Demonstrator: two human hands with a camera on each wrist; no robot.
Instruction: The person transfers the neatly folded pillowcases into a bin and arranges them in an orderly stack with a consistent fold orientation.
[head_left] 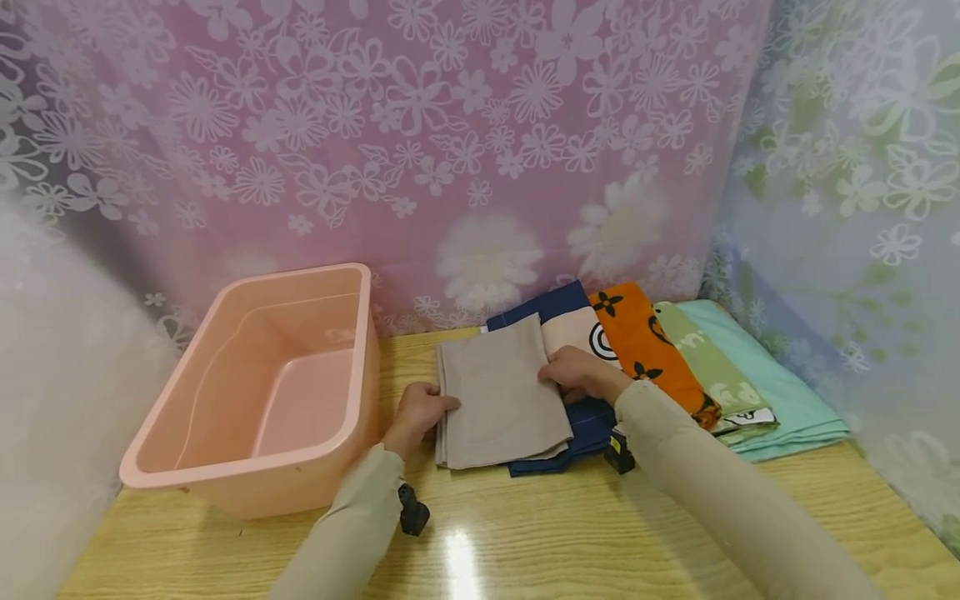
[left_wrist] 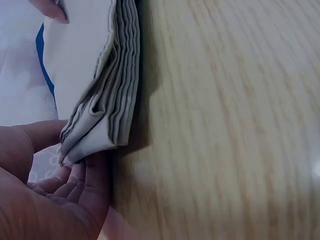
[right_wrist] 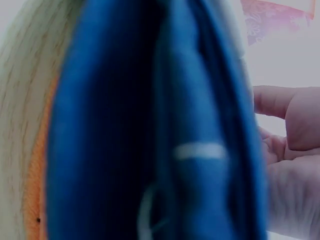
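A folded beige-grey cloth (head_left: 501, 400) lies in the middle, its right part overlapping a folded navy cloth (head_left: 588, 421) with a pale pink patch. At its left edge my left hand (head_left: 422, 410) pinches the stacked layers. The left wrist view shows the thumb on top of those layers (left_wrist: 122, 75) and the fingers underneath. My right hand (head_left: 581, 372) grips the right edge, thumb on the upper face and fingers tucked out of sight. In the right wrist view, blurred navy folds (right_wrist: 200, 120) hide part of the right hand (right_wrist: 295, 135).
To the left stands a deep pink plastic tub (head_left: 360, 408). Right of the navy cloth, an orange patterned cloth (head_left: 645, 333), a green one (head_left: 712, 367) and a mint one (head_left: 787, 392) overlap in a row. All are on a wooden table (head_left: 540, 542), with a flowered curtain (head_left: 480, 167) behind.
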